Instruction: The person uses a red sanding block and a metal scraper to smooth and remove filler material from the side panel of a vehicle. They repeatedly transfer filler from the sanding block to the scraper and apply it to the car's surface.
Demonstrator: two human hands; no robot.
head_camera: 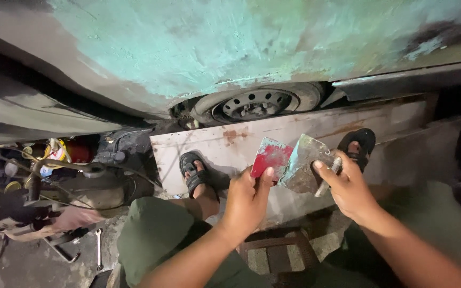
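My left hand [246,200] grips a flat red spreader card [271,156] by its lower edge, thumb on its face. My right hand [348,186] holds a grey, filler-smeared putty knife [304,165] by its handle, blade tilted toward the card. The two blades touch or overlap at their inner edges. Both are held over my knees in green trousers. My sandalled feet [194,173] rest on a dirty white board [294,133] lying on the ground.
A car body panel [198,48] coated in pale green filler fills the top, with a wheel [257,104] beneath it. At left sits a cluttered pile of tools and machine parts [54,176]; a wrench [98,248] lies on the floor.
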